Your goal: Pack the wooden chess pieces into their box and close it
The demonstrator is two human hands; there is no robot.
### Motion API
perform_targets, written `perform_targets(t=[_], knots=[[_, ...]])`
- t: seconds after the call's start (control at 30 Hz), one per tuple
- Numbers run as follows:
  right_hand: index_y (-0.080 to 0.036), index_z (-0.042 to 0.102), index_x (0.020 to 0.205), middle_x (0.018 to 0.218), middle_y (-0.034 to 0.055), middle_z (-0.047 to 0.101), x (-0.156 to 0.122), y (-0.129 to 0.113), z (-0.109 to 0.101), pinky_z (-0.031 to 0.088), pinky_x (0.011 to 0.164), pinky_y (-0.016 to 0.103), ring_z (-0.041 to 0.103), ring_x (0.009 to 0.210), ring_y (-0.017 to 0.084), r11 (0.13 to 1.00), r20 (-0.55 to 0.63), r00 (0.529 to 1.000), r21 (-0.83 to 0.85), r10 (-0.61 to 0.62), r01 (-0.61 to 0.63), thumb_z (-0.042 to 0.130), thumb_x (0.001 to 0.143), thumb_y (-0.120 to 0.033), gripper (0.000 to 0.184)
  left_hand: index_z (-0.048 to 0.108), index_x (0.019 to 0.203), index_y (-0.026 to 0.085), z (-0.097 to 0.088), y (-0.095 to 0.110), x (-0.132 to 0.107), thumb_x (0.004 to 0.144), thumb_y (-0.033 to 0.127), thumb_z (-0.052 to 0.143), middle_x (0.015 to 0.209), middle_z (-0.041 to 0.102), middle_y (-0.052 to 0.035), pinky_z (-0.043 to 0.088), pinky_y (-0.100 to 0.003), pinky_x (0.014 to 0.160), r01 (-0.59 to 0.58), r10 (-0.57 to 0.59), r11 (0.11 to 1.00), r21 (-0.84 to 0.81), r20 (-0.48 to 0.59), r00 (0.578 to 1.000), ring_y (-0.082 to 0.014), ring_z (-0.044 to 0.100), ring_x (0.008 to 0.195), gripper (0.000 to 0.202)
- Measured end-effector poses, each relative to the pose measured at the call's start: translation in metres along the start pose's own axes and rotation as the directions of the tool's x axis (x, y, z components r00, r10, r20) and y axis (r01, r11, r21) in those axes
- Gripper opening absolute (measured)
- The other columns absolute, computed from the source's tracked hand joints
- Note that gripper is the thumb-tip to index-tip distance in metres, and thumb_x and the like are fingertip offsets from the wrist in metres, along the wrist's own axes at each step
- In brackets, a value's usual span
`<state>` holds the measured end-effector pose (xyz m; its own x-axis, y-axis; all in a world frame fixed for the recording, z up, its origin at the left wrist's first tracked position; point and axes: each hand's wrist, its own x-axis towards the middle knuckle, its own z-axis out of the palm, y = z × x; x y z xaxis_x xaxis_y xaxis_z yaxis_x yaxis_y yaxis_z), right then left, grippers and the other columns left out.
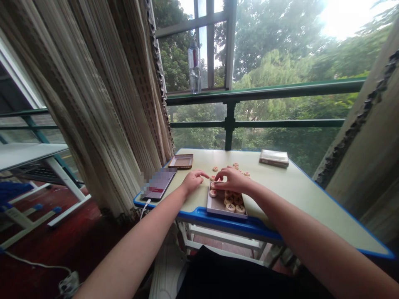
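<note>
Round wooden Chinese chess pieces (230, 207) lie in a shallow open box (220, 207) at the table's front edge. Those at the box's right have dark characters; a red-marked piece (213, 193) sits along its left wall. Over the box's far left corner, my right hand (232, 179) is closed, thumb and fingertips around a chess piece (213, 185). My left hand (193, 182) is just left of the box, open and holding nothing, its index finger stretched toward a red-marked piece (212, 178). My right hand hides part of the box and some pieces.
Loose pieces (235, 165) lie on the table (299, 199) beyond my hands. A box lid (181, 161) and a tablet-like device (159, 185) with a white cable are at the left. A flat case (274, 158) lies far right. Curtains (102, 83) and a railing (280, 90) border the table.
</note>
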<state>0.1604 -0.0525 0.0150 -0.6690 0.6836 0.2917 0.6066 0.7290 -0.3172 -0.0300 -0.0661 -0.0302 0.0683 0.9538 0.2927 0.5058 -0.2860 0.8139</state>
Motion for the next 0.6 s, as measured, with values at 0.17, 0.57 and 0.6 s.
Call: perform_targets(t=[0.17, 0.57, 0.6], knots=[[-0.017, 0.071, 0.080, 0.079, 0.0061, 0.067, 0.007, 0.026, -0.009, 0.039, 0.069, 0.025, 0.057, 0.075, 0.017, 0.978, -0.134, 0.974, -0.075, 0.182, -0.193, 0.051, 0.075, -0.026, 0.023, 0.068, 0.094, 0.013, 0.004, 0.004, 0.003, 0.068, 0.011, 0.043, 0.088, 0.065, -0.0045, 0.045, -0.023, 0.066, 0.090, -0.090, 0.996, 0.022, -0.001, 0.996, -0.0111, 0.053, 0.064, 0.036], [-0.018, 0.069, 0.090, 0.090, 0.0109, 0.068, 0.002, 0.085, -0.018, 0.041, 0.059, 0.024, 0.061, 0.080, 0.022, 0.732, -0.057, 0.755, -0.204, 0.654, -0.650, 0.056, 0.062, -0.020, 0.031, 0.068, 0.094, 0.015, 0.011, 0.005, 0.051, 0.062, 0.038, 0.065, 0.092, 0.067, -0.0063, 0.045, -0.025, 0.070, 0.058, -0.132, 0.960, 0.272, 0.263, 0.956, -0.0177, 0.060, 0.077, 0.040], [-0.017, 0.069, 0.092, 0.093, 0.0121, 0.068, 0.002, 0.087, -0.018, 0.041, 0.059, 0.024, 0.061, 0.082, 0.022, 0.718, -0.056, 0.741, -0.211, 0.669, -0.664, 0.056, 0.062, -0.020, 0.033, 0.068, 0.093, 0.015, 0.012, 0.006, 0.054, 0.063, 0.039, 0.065, 0.091, 0.067, -0.0063, 0.045, -0.025, 0.069, 0.054, -0.127, 0.960, 0.274, 0.256, 0.958, -0.0175, 0.060, 0.075, 0.039]])
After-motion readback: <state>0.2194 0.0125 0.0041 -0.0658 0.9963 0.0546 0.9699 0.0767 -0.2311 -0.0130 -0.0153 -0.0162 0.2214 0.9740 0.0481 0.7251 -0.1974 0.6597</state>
